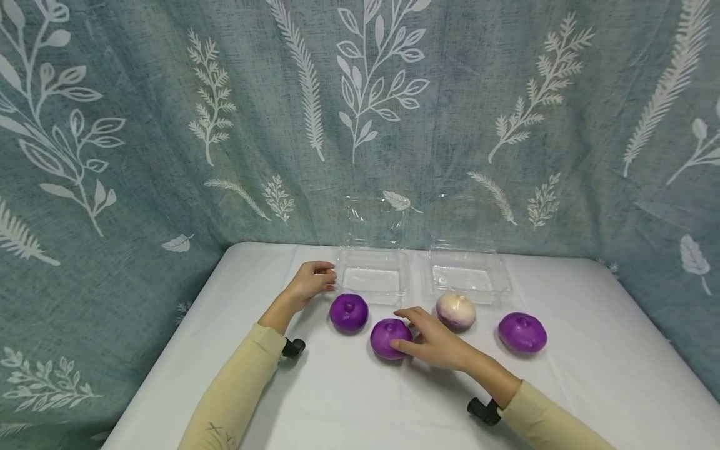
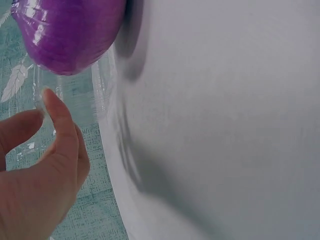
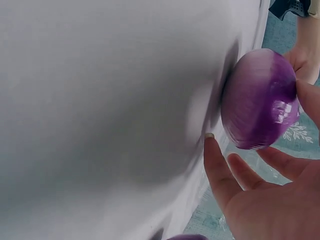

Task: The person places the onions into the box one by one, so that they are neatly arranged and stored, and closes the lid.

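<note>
My right hand (image 1: 435, 340) reaches around a purple onion (image 1: 385, 342) on the white table, its thumb over the near side and its fingers stretched along the right side. In the right wrist view, the thumb and one finger lie at opposite sides of that onion (image 3: 260, 100), with the other fingers spread apart. At the left clear plastic container (image 1: 405, 275), my left hand (image 1: 308, 284) pinches the left edge. The left wrist view has thumb and forefinger meeting at the clear plastic. Just in front of this container sits another purple onion (image 1: 349, 314).
A second clear container (image 1: 500, 284) stands with its lid up, to the right of the first. In front of it lies a white-and-purple onion (image 1: 456, 310), and farther right a purple onion (image 1: 522, 333). A patterned green curtain (image 1: 360, 181) rises behind the table.
</note>
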`<state>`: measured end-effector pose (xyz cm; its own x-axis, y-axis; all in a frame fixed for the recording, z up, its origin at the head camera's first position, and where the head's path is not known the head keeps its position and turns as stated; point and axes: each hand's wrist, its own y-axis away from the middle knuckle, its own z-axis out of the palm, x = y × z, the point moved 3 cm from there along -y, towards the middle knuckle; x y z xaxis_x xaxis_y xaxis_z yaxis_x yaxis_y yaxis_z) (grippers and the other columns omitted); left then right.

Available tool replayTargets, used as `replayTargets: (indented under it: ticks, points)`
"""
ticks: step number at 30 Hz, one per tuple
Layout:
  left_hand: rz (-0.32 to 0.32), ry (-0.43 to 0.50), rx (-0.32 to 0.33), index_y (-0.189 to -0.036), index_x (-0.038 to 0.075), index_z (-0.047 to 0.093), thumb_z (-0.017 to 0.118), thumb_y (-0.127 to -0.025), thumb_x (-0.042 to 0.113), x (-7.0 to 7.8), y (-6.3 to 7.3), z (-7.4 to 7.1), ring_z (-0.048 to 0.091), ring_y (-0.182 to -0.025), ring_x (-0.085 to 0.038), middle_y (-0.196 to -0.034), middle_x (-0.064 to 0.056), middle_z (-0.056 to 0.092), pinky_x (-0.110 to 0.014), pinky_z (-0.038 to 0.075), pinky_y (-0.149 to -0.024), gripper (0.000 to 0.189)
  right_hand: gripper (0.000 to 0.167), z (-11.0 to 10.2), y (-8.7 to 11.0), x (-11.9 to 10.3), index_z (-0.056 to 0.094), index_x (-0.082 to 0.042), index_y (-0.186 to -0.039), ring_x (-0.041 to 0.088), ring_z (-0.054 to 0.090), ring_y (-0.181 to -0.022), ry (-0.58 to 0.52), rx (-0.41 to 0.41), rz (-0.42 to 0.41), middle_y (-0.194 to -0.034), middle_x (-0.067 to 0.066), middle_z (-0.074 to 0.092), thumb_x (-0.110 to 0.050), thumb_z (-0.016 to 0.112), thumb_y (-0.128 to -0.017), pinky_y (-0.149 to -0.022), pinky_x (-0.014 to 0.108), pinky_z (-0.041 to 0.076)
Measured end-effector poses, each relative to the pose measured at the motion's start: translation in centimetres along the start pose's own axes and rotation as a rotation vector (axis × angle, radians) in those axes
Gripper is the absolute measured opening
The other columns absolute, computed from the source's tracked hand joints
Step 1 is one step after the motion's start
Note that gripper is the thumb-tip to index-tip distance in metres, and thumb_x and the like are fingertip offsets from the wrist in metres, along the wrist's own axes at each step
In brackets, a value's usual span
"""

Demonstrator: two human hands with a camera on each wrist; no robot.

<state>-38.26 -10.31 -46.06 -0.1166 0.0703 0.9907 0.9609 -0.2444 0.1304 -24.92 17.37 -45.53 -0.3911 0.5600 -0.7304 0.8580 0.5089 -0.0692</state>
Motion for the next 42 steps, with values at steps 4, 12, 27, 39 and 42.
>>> replayTargets:
  ticks: [4,12,27,39,42]
  points:
    - [-0.001,0.007,0.013,-0.143,-0.017,0.043,0.054,-0.101,-0.006,-0.1,0.1,0.1,0.059,-0.109,-0.036,-0.109,-0.015,0.054,-0.027,0.064,-0.085,0.045,0.068,0.4,-0.2,0.2,0.047,0.003,-0.147,0.026,0.060,-0.111,0.006,-0.009,0.001,-0.133,0.018,0.055,-0.037,0.070,-0.098,-0.089,0.031,0.062]
    - [0.017,0.050,0.018,-0.142,-0.019,0.043,0.054,-0.099,-0.011,-0.1,-0.2,0.0,0.060,-0.102,-0.031,-0.110,-0.017,0.053,-0.027,0.066,-0.082,0.045,0.067,0.6,-0.6,0.1,0.048,0.003,-0.145,0.028,0.063,-0.112,-0.008,-0.011,-0.010,-0.132,0.016,0.060,-0.036,0.072,-0.097,-0.092,0.037,0.062]
    - [0.025,0.057,0.027,-0.142,-0.020,0.042,0.054,-0.098,-0.013,-0.3,0.0,0.2,0.059,-0.090,-0.020,-0.114,-0.020,0.052,-0.029,0.066,-0.084,0.046,0.067,0.1,-0.9,0.2,0.046,0.003,-0.147,0.029,0.062,-0.116,-0.111,-0.032,0.017,-0.133,0.014,0.062,-0.034,0.073,-0.097,-0.098,0.041,0.058]
    - [0.027,0.057,0.035,-0.141,-0.021,0.043,0.053,-0.098,-0.013,-0.2,-0.1,0.3,0.059,-0.104,-0.035,-0.112,-0.020,0.052,-0.030,0.066,-0.084,0.045,0.066,-3.4,-3.1,-1.5,0.046,0.002,-0.148,0.033,0.061,-0.119,-0.098,0.082,-0.004,-0.133,0.016,0.061,-0.029,0.074,-0.097,-0.090,0.034,0.062]
    - [0.024,0.056,0.036,-0.142,-0.020,0.043,0.053,-0.098,-0.013,-0.2,-0.1,0.3,0.058,-0.105,-0.035,-0.113,-0.020,0.052,-0.030,0.066,-0.085,0.045,0.066,-3.7,-4.1,-1.6,0.046,0.000,-0.149,0.033,0.061,-0.118,-0.070,0.111,0.017,-0.134,0.016,0.061,-0.031,0.074,-0.096,-0.089,0.038,0.063]
